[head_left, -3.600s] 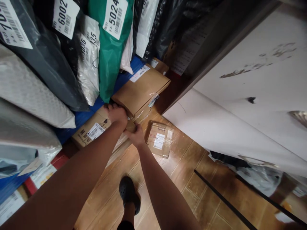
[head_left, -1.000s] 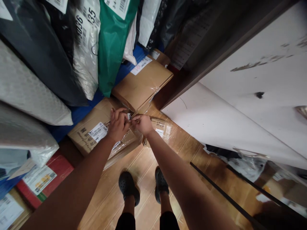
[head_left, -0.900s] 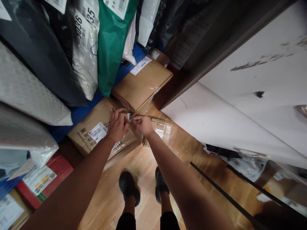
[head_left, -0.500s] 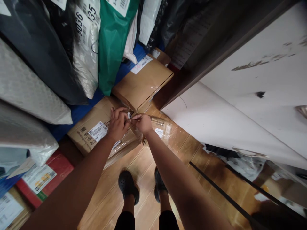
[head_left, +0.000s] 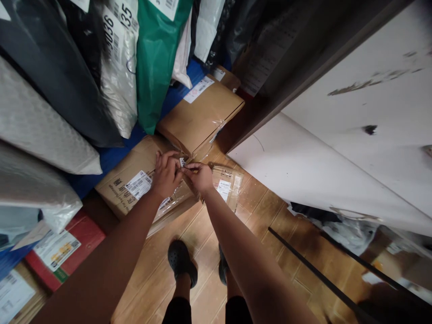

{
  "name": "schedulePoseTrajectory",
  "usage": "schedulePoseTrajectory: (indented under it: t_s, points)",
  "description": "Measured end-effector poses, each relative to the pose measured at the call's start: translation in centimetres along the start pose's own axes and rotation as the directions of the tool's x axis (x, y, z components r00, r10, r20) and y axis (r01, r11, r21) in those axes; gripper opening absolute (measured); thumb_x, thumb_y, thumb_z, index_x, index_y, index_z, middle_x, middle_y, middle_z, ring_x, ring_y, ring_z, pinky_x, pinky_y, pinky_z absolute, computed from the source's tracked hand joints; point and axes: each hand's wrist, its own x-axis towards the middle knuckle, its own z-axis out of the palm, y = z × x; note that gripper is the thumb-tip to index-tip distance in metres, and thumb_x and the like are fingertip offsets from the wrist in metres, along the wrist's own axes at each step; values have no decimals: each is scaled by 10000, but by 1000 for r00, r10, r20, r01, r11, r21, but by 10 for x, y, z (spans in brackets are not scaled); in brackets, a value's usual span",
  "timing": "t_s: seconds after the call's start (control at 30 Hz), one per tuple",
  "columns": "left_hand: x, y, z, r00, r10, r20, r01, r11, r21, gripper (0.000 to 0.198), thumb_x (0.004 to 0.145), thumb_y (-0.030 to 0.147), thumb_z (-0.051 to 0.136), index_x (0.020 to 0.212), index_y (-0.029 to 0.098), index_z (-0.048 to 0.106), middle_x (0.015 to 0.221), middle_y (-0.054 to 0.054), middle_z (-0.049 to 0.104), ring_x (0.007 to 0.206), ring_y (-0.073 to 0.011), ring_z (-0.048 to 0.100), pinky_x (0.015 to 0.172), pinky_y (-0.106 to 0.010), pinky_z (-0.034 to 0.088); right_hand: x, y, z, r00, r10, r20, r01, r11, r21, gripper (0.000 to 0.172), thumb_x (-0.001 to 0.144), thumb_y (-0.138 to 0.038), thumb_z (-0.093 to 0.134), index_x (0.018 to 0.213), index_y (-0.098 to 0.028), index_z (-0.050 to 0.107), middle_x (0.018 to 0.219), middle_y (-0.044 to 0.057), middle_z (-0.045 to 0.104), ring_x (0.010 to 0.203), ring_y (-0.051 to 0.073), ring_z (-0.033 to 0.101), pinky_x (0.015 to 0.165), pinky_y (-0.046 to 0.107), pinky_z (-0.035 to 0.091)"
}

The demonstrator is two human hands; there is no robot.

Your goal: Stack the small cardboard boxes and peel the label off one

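Red box (head_left: 86, 238) sits at the near left. Right of it lies a labelled carton (head_left: 135, 163), the left hand (head_left: 165, 176) resting on its right part, fingers bent; whether they grip anything cannot be told. A small printed piece (head_left: 182, 162) shows at its fingertips. Right hand (head_left: 200, 177): thumb and forefinger drawn together beside that piece, their hold unclear. A flat brown box (head_left: 200, 117) lies just beyond; a taped parcel (head_left: 232, 182) lies farther right, on the floor.
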Motion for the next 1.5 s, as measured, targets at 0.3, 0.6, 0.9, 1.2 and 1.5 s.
schedulePoseTrajectory:
  t_s: [0.3, 0.6, 0.9, 1.2, 1.5]
  points:
    - [1, 0, 1, 1000, -13, 16, 13, 1000, -9, 58, 822, 206, 464, 853, 248, 438, 1244, -165, 591, 1270, -295, 528, 1235, -618, 186, 7, -21, 3, 973, -138, 185, 220, 797, -562, 230, 926, -120, 512, 1062, -62, 688, 1094, 243, 715, 1058, 321, 667, 954, 417, 506]
    - [1, 3, 1, 1000, -4, 7, 4, 1000, -12, 78, 816, 196, 460, 851, 252, 418, 1246, -174, 598, 1260, -304, 536, 1229, -613, 208, 1, 9, -4, 987, -160, 7, 160, 987, 10, 114, 900, -275, 653, 920, -182, 714, 913, 35, 755, 848, 175, 688, 855, 292, 540]
    - [1, 0, 2, 1000, 6, 3, -6, 1000, -9, 102, 805, 166, 475, 856, 243, 432, 1252, -171, 594, 1266, -300, 532, 1229, -620, 201, -2, 13, 8, 934, -343, -103, 326, 933, -153, 143, 873, -162, 588, 805, -187, 711, 895, 69, 726, 899, 205, 664, 873, 315, 515]
    - [-1, -2, 5, 998, 60, -35, -60, 998, 4, 109, 817, 144, 475, 858, 236, 434, 1247, -164, 595, 1251, -293, 537, 1222, -619, 216, 38, 19, -10, 973, 108, 205, -183, 901, 393, 110, 668, -220, 747, 618, -180, 658, 577, -41, 589, 551, 101, 490, 609, 254, 427]
    - [-2, -2, 6, 994, 90, -56, -90, 996, 13, 118, 814, 138, 477, 870, 230, 431, 1233, -165, 599, 1222, -305, 548, 1206, -632, 239, 4, 39, -4, 977, -207, -52, 213, 922, 323, 295, 691, -492, 772, 779, -210, 777, 926, 62, 769, 888, 217, 677, 897, 368, 540]
